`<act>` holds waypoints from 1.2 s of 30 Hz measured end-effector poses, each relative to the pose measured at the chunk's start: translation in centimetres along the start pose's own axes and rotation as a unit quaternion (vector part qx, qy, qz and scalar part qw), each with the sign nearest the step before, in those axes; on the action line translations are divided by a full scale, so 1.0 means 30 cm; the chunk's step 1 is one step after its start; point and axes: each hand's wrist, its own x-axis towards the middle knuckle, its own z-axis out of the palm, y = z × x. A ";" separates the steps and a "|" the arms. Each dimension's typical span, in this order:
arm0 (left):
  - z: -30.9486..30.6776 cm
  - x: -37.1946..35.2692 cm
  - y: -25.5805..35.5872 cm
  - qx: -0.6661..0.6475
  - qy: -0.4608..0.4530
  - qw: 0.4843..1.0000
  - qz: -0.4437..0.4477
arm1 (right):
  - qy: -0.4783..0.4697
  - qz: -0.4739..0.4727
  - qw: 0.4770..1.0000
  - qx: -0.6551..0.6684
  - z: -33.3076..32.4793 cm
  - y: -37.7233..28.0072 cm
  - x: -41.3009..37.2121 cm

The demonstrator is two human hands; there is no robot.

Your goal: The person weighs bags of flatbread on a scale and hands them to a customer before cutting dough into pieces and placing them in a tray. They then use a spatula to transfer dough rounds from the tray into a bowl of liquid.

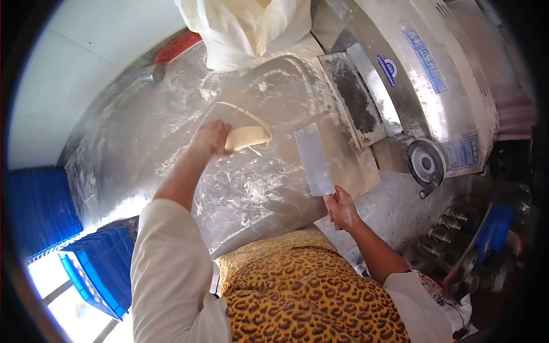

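My left hand [210, 139] grips one end of a pale piece of dough [247, 137] lying on the floured steel table [137, 148]. A thin strip of dough [243, 111] curves just beyond it. My right hand [341, 208] holds a cleaver [314, 160] by its handle, the broad blade flat and pointing away from me, a little to the right of the dough and apart from it. Both arms wear white sleeves over a leopard-print apron.
A white flour sack [246, 28] stands at the table's far edge. A steel dough machine [412, 80] with a belt and a round dial [426, 163] fills the right. Blue crates [97, 268] sit at the lower left. A brush with a red handle [171, 51] lies at the back.
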 end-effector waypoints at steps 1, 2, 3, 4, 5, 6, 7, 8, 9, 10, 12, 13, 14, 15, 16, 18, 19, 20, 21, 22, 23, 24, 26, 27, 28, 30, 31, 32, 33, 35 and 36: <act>0.048 -0.068 -0.003 -0.051 0.014 0.998 -0.042 | -0.014 -0.004 1.000 -0.010 0.011 -0.026 0.007; 0.110 -0.136 -0.011 -0.103 0.029 0.991 -0.085 | -0.028 -0.008 0.999 -0.023 0.030 -0.065 0.018; 0.175 -0.199 -0.023 -0.129 0.065 0.983 -0.109 | -0.044 -0.013 0.998 -0.037 0.057 -0.097 0.032; 0.246 -0.262 -0.034 -0.155 0.102 0.973 -0.134 | -0.059 -0.044 0.995 -0.069 0.089 -0.114 0.048; 0.306 -0.324 -0.037 -0.182 0.141 0.960 -0.159 | -0.074 -0.077 0.989 -0.102 0.125 -0.129 0.066; 0.350 -0.383 -0.031 -0.192 0.165 0.951 -0.175 | -0.088 -0.110 0.981 -0.136 0.165 -0.146 0.083; 0.390 -0.439 -0.024 -0.202 0.190 0.942 -0.190 | -0.101 -0.144 0.970 -0.169 0.208 -0.166 0.093; 0.430 -0.487 -0.021 -0.212 0.215 0.931 -0.205 | -0.102 -0.168 0.962 -0.192 0.254 -0.188 0.099; 0.475 -0.522 -0.020 -0.230 0.248 0.919 -0.201 | -0.102 -0.192 0.952 -0.214 0.303 -0.207 0.102; 0.515 -0.547 -0.022 -0.235 0.265 0.913 -0.203 | -0.102 -0.215 0.942 -0.236 0.350 -0.226 0.104; 0.556 -0.582 -0.010 -0.243 0.299 0.900 -0.204 | -0.102 -0.240 0.922 -0.287 0.429 -0.306 0.081; 0.564 -0.595 -0.006 -0.246 0.304 0.897 -0.206 | -0.098 -0.258 0.912 -0.302 0.463 -0.333 0.070; 0.567 -0.604 -0.001 -0.249 0.309 0.894 -0.206 | -0.092 -0.275 0.903 -0.318 0.492 -0.357 0.061; 0.570 -0.613 0.004 -0.253 0.312 0.892 -0.206 | -0.086 -0.275 0.894 -0.343 0.516 -0.380 0.051; 0.567 -0.621 0.007 -0.263 0.309 0.891 -0.201 | -0.079 -0.274 0.885 -0.367 0.537 -0.402 0.042; 0.559 -0.638 0.007 -0.283 0.302 0.890 -0.190 | -0.066 -0.247 0.866 -0.429 0.563 -0.406 0.064; 0.566 -0.646 0.010 -0.287 0.301 0.890 -0.188 | -0.059 -0.223 0.855 -0.465 0.569 -0.374 0.120; 0.575 -0.653 0.011 -0.291 0.301 0.889 -0.184 | -0.050 -0.198 0.841 -0.500 0.573 -0.357 0.161; 0.573 -0.655 0.007 -0.294 0.303 0.889 -0.179 | -0.050 -0.195 0.849 -0.489 0.577 -0.370 0.174; 0.569 -0.658 0.003 -0.293 0.302 0.890 -0.176 | -0.039 -0.198 0.851 -0.485 0.584 -0.390 0.182; 0.571 -0.672 0.004 -0.292 0.296 0.893 -0.172 | -0.029 -0.196 0.855 -0.479 0.591 -0.395 0.176; 0.571 -0.684 0.003 -0.290 0.289 0.897 -0.166 | -0.018 -0.194 0.860 -0.472 0.598 -0.398 0.163; 0.567 -0.697 0.000 -0.296 0.289 0.896 -0.160 | -0.036 -0.231 0.857 -0.459 0.591 -0.421 0.094; 0.574 -0.708 0.004 -0.301 0.286 0.896 -0.158 | -0.047 -0.246 0.856 -0.453 0.591 -0.418 0.061; 0.580 -0.713 0.004 -0.304 0.288 0.895 -0.155 | -0.038 -0.243 0.847 -0.471 0.598 -0.392 0.065; 0.587 -0.719 0.003 -0.308 0.292 0.894 -0.148 | -0.017 -0.236 0.830 -0.505 0.607 -0.302 0.122; 0.590 -0.721 0.002 -0.306 0.282 0.897 -0.148 | -0.025 -0.188 0.889 -0.417 0.611 -0.266 0.169; 0.589 -0.717 0.001 -0.305 0.277 0.899 -0.151 | -0.033 -0.142 0.934 -0.326 0.631 -0.283 0.198; 0.594 -0.722 0.002 -0.304 0.269 0.901 -0.156 | -0.038 -0.144 0.935 -0.320 0.630 -0.280 0.198; 0.598 -0.739 0.002 -0.300 0.267 0.904 -0.149 | -0.041 -0.200 0.895 -0.395 0.637 -0.363 0.096; 0.593 -0.736 -0.005 -0.298 0.270 0.904 -0.146 | -0.038 -0.255 0.843 -0.473 0.643 -0.417 0.045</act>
